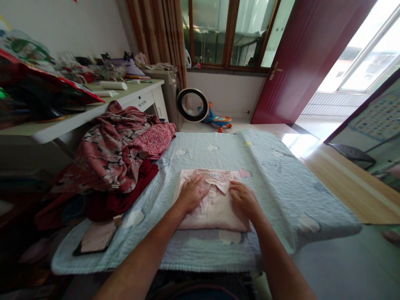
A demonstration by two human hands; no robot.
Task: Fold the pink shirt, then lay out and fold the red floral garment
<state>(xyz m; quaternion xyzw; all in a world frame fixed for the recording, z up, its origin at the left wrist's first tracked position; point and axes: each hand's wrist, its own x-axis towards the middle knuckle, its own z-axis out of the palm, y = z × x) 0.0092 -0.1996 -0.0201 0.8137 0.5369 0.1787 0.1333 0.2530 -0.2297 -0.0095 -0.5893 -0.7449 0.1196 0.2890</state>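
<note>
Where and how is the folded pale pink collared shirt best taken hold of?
Probably by both side edges of the shirt, a hand from each side, fingers beneath, thumbs on top: it lies flat, a wide, low rectangle on the light blue quilted cover.

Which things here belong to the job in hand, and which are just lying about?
In the job:
- folded pink collared shirt
- left hand, flat on it
- right hand, at its collar
- pale blue cloud-patterned quilt, underneath

Lying about:
- floral clothes pile
- dark red cloth
- blue-orange toy
</note>
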